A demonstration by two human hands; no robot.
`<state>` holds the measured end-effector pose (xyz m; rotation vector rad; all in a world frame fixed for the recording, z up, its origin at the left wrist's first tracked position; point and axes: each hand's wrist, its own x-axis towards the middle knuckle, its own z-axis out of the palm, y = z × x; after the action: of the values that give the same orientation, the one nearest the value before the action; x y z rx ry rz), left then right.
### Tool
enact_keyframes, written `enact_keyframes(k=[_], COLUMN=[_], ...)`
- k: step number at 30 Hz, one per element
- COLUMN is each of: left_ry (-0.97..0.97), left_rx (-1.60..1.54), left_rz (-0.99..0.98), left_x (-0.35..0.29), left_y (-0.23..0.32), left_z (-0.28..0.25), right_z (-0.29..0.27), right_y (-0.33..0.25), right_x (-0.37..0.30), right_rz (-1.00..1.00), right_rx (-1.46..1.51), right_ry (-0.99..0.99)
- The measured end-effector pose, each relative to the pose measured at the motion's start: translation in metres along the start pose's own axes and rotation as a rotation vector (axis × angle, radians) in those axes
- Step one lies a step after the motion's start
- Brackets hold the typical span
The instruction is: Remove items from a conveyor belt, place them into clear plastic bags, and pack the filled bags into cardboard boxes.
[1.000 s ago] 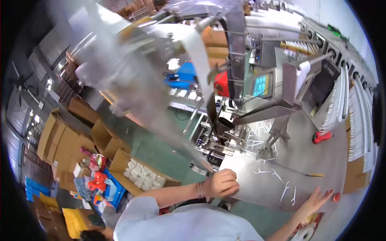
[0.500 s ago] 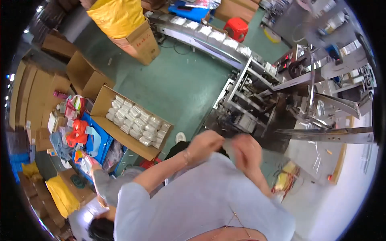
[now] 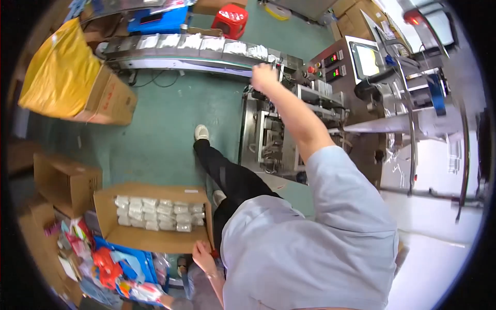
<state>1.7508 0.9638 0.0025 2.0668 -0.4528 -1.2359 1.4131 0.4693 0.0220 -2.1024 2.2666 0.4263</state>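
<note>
Conveyor (image 3: 170, 64) crosses the upper part of the view, a row of white packs (image 3: 212, 44) along its belt. Right hand (image 3: 265, 77), arm stretched out, is at the belt's right end, next to the last packs. Fingers look curled downward; can't tell if they grip anything or touch the belt.

Left hand (image 3: 205, 254) is low, at the near right corner of the carton (image 3: 150, 241). Fingers loosely bent; can't tell if they hold something or touch the cardboard. Carton is open, on the left, with clear-wrapped white packs (image 3: 155, 212) in rows inside.

Machine (image 3: 268, 139) sits below the belt's right end; panel (image 3: 330, 57) with red and green digits and a lit screen (image 3: 364, 59) to its right. Red stool (image 3: 230, 20) behind the belt. Yellow bag (image 3: 62, 75) tops a box (image 3: 111, 98) at upper left. Blue crate (image 3: 150, 268) and red bag (image 3: 107, 266) lie below the carton.
</note>
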Motion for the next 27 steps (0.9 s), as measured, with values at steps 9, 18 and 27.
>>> enact_keyframes(k=[9,18,27], left_ry=[-0.201,-0.225,-0.583], left_rx=[0.217,0.114,0.311], left_rz=[-0.227,-0.215,-0.283], left_x=[0.145,0.338,0.452], left_y=[0.161,0.341,0.362], left_z=[0.054,0.079,0.093], right_z=[0.06,0.089,0.061], right_y=[0.205,0.241,0.23], right_x=[0.081,0.103,0.14], right_rz=[0.425,0.394,0.505], right_rx=[-0.418,-0.592,-0.552], right_ry=[-0.21,-0.313,-0.405])
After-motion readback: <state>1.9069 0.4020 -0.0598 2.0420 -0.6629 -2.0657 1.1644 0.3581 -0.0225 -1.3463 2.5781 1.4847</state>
